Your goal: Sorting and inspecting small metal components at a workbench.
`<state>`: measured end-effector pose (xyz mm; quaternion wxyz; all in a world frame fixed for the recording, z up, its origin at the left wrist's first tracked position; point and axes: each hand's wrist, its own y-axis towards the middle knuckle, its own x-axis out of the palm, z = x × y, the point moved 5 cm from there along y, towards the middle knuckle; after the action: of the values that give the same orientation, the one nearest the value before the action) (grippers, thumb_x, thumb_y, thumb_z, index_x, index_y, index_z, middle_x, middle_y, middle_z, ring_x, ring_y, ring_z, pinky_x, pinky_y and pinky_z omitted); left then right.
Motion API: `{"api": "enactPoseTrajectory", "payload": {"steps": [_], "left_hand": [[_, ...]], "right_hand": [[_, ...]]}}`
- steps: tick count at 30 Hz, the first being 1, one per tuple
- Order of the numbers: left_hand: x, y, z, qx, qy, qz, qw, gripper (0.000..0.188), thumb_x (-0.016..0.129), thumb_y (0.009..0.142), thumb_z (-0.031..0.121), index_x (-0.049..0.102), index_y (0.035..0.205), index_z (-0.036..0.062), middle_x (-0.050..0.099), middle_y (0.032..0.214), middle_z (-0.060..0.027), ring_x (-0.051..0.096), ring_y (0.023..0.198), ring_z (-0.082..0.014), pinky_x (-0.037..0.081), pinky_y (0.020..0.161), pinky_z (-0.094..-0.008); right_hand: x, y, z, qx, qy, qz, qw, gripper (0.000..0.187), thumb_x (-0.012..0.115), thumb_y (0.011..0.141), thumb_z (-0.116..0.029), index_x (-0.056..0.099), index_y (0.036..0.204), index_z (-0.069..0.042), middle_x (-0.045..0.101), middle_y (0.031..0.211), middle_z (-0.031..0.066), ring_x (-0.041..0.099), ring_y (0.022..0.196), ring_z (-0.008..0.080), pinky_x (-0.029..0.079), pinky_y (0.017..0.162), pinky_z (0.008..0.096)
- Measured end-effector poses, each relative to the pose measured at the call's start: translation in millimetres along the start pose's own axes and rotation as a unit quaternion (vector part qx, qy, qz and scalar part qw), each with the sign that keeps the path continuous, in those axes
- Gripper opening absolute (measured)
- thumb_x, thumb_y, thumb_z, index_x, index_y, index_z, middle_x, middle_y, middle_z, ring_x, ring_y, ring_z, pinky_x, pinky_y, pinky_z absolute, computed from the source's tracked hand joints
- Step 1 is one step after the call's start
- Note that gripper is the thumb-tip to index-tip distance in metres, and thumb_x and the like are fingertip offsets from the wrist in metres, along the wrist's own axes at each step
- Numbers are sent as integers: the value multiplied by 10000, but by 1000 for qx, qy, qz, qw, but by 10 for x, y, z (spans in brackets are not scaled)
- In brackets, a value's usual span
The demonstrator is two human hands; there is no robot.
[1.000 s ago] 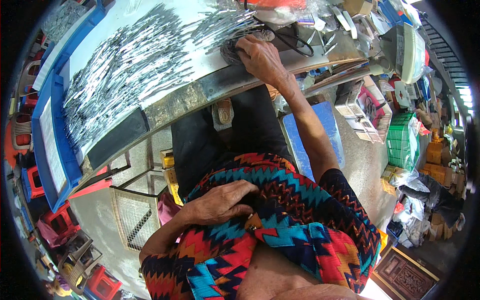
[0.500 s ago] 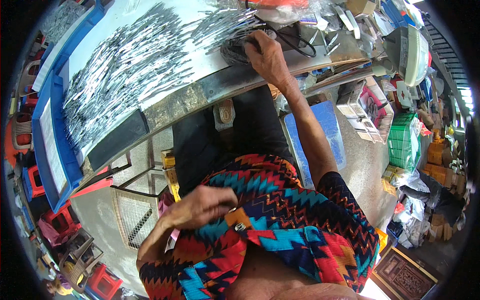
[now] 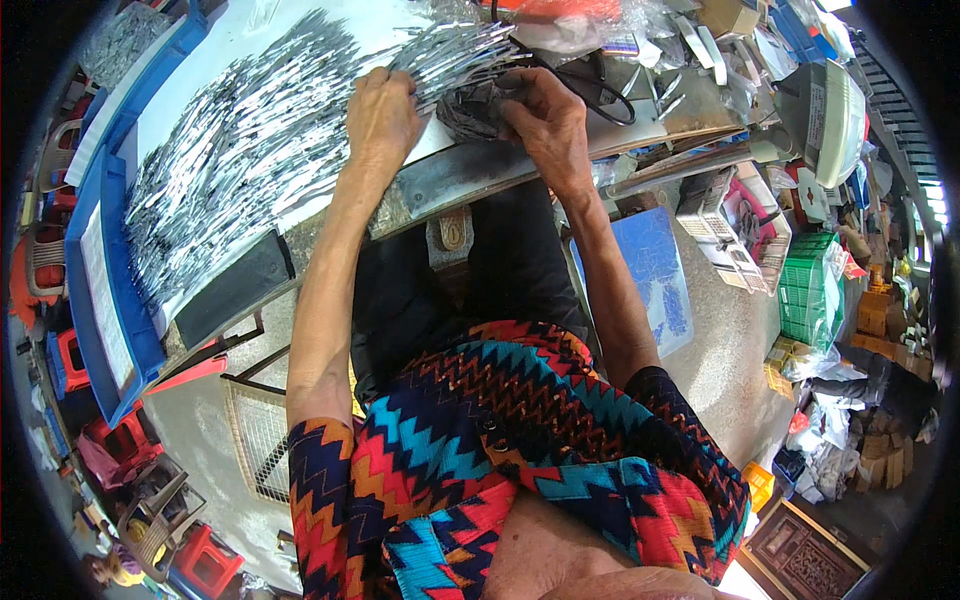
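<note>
From where I stand, I see a person's two bare hands above the table [image 3: 450, 182]. The left hand [image 3: 382, 115] is at the lower right part of the thin metal strips [image 3: 260, 130], which lie in a wide, loose layer on the table. Its fingers are bent downward; whether they pinch a strip, I cannot tell. The right hand [image 3: 548, 115] is just beside the dark bundle [image 3: 466, 114], its thumb and fingers curled toward it; I cannot tell whether they are pressed together on something. A black cable [image 3: 632, 112] loops near this hand. The blue tray [image 3: 143, 345] stands at the table's left end.
</note>
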<state>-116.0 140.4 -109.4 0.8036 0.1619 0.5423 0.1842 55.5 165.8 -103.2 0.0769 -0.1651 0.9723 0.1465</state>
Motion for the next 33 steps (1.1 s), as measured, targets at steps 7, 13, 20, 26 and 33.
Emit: {"api": "enactPoseTrajectory", "payload": {"steps": [7,13,20,26,33], "left_hand": [[132,-20,-32,-13,0,-15,1000,209,635,635,54,575,826,-9,533,821,-165,518,803,-316,418,693,-407],[182,-56,-2,10,70,-20,997,311,674,611,83,534,873,-8,505,865,-151,485,835,-304,379,715,-406],[-48,-115,155,62,32,61,996,261,618,655,35,500,886,7,472,840,-158,469,805,-307,380,699,-396],[-197,-367,303,-122,-293,-49,947,122,446,820,-3,476,938,-7,514,754,-110,454,611,-193,394,586,-288],[-90,-786,439,-213,-580,-130,775,177,442,883,137,468,954,-22,494,676,-23,355,547,-60,295,502,-190]], "right_hand": [[-37,-33,60,48,119,18,992,195,556,764,5,546,958,4,573,692,19,493,559,57,403,494,190],[2,-35,54,45,119,-20,992,171,553,772,-15,586,936,19,583,703,29,498,572,65,409,528,194],[31,-22,41,21,165,1,986,139,535,803,-41,602,902,30,588,711,36,507,576,75,406,532,200],[71,-62,71,39,214,28,976,144,529,839,-110,586,870,18,564,696,29,483,568,69,373,505,194],[172,-175,-58,65,253,-7,965,176,506,864,-150,557,909,12,533,692,22,465,563,71,371,503,198]]}}
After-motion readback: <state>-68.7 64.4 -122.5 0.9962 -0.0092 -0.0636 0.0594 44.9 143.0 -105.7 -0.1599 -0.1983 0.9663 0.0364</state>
